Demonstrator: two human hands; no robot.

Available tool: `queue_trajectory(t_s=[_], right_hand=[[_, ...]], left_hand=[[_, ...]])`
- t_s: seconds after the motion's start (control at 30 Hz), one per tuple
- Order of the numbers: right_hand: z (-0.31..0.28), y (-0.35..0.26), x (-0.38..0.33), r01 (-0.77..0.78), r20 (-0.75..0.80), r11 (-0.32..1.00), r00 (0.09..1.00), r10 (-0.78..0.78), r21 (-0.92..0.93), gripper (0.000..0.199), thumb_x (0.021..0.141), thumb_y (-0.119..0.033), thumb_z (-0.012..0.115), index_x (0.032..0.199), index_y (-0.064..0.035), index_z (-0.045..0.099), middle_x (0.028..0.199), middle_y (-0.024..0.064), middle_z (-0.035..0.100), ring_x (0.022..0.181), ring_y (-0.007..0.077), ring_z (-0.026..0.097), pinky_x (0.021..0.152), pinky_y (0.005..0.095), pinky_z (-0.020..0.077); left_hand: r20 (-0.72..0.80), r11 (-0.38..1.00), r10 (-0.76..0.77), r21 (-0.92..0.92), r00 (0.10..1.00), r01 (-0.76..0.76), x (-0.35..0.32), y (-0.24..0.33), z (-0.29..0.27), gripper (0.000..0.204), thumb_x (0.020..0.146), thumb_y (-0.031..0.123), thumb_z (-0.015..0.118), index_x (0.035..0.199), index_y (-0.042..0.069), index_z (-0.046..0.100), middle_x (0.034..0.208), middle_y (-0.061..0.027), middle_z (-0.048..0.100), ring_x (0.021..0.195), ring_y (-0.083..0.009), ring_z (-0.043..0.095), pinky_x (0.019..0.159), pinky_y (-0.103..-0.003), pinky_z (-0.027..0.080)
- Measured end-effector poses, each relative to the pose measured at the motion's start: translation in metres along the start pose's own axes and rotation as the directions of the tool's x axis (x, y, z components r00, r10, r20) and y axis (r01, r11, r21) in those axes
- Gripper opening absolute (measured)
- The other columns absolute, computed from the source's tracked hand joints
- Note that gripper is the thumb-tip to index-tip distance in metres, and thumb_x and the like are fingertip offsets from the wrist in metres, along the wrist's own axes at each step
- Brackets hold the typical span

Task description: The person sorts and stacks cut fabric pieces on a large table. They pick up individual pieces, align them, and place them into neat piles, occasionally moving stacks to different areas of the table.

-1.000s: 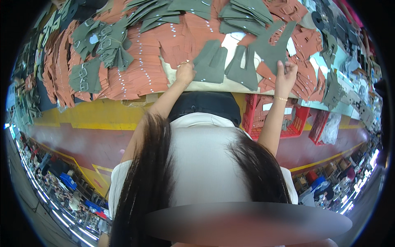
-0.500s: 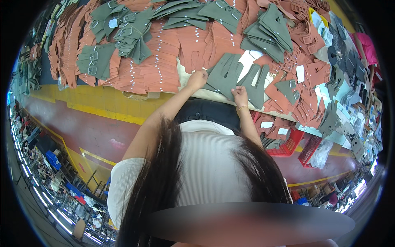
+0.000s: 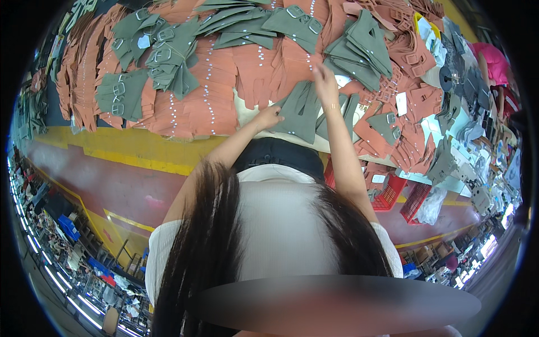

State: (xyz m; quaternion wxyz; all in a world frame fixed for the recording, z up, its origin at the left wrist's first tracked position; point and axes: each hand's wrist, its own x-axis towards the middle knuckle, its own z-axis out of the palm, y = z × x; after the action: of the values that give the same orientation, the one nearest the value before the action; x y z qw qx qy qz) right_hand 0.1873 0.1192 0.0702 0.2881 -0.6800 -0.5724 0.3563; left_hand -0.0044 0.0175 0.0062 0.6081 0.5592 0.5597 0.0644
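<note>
A dark green flat cut piece with slits, leather-like, lies at the near edge of the table. My left hand is at its left corner, fingers curled and seemingly pinching the edge. My right hand, somewhat blurred, reaches over the far right side of this piece with fingers stretched out and nothing visible in them. Beneath my right forearm, a second slitted green piece is partly hidden. Close beyond the right hand rests a stack of green pieces.
Overlapping orange-brown strips cover much of the table. Green pieces with buckles lie on them at left. Red crates stand below the table at right. A person in pink is at the far right.
My right hand has left the near right corner of the green piece and moved away from me, its fingers now extended. My left hand remains at the left corner. The view has shifted slightly.
</note>
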Motion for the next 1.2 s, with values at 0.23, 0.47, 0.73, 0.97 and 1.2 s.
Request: queue_trajectory(t_s=[0.23, 0.47, 0.73, 0.97, 1.2], right_hand=[[0.018, -0.031, 0.098, -0.515, 0.094, 0.752, 0.845, 0.526, 0.411, 0.039, 0.085, -0.028, 0.061, 0.106, 0.0044, 0.056, 0.085, 0.0177, 0.062, 0.087, 0.0205, 0.062, 0.059, 0.0336, 0.0500], [0.012, -0.060, 0.104, -0.479, 0.328, 0.355, 0.852, 0.408, 0.803, 0.018, 0.090, -0.012, 0.057, 0.101, -0.0003, 0.050, 0.101, 0.0126, 0.059, 0.093, 0.0223, 0.061, 0.074, 0.0394, 0.0536], [-0.064, -0.071, 0.000, -0.414, 0.454, 0.321, 0.889, -0.057, 0.852, 0.031, 0.095, -0.014, 0.049, 0.125, -0.0065, 0.043, 0.121, 0.0070, 0.055, 0.109, 0.0206, 0.056, 0.093, 0.0392, 0.0497], [-0.032, 0.040, -0.135, -0.750, 0.569, 0.307, 0.651, 0.503, 0.586, 0.029, 0.094, -0.011, 0.049, 0.122, -0.0060, 0.042, 0.124, 0.0074, 0.049, 0.111, 0.0205, 0.053, 0.088, 0.0412, 0.0523], [-0.014, 0.081, -0.153, -0.785, 0.545, 0.440, 0.619, 0.565, 0.436, 0.023, 0.095, -0.010, 0.047, 0.116, -0.0026, 0.042, 0.109, 0.0114, 0.055, 0.088, 0.0232, 0.063, 0.070, 0.0329, 0.0587]], left_hand=[[0.090, 0.995, -0.058, -0.078, 0.994, 0.065, 0.002, -0.001, -0.002, 0.026, 0.083, 0.022, 0.066, 0.089, -0.001, 0.055, 0.062, -0.0016, 0.044, 0.049, -0.0105, 0.039, 0.042, -0.029, 0.032], [0.277, 0.887, -0.227, -0.336, 0.934, 0.316, -0.002, 0.006, -0.003, 0.033, 0.086, 0.020, 0.061, 0.112, 0.001, 0.055, 0.093, -0.0058, 0.059, 0.081, -0.0143, 0.055, 0.055, -0.028, 0.047], [0.392, 0.699, -0.204, -0.583, 0.897, 0.414, -0.011, 0.008, 0.001, 0.047, 0.093, 0.022, 0.053, 0.133, 0.006, 0.036, 0.129, -0.0063, 0.044, 0.116, -0.0196, 0.047, 0.081, -0.042, 0.055], [0.466, 0.590, -0.158, -0.662, 0.870, 0.462, -0.020, 0.010, -0.010, 0.042, 0.097, 0.029, 0.043, 0.135, 0.012, 0.037, 0.131, -0.0054, 0.045, 0.114, -0.0234, 0.051, 0.081, -0.041, 0.057], [0.430, 0.582, -0.194, -0.673, 0.882, 0.456, -0.021, 0.022, -0.009, 0.068, 0.087, 0.057, 0.050, 0.139, 0.018, 0.032, 0.131, -0.0049, 0.045, 0.111, -0.0217, 0.051, 0.081, -0.041, 0.055]])
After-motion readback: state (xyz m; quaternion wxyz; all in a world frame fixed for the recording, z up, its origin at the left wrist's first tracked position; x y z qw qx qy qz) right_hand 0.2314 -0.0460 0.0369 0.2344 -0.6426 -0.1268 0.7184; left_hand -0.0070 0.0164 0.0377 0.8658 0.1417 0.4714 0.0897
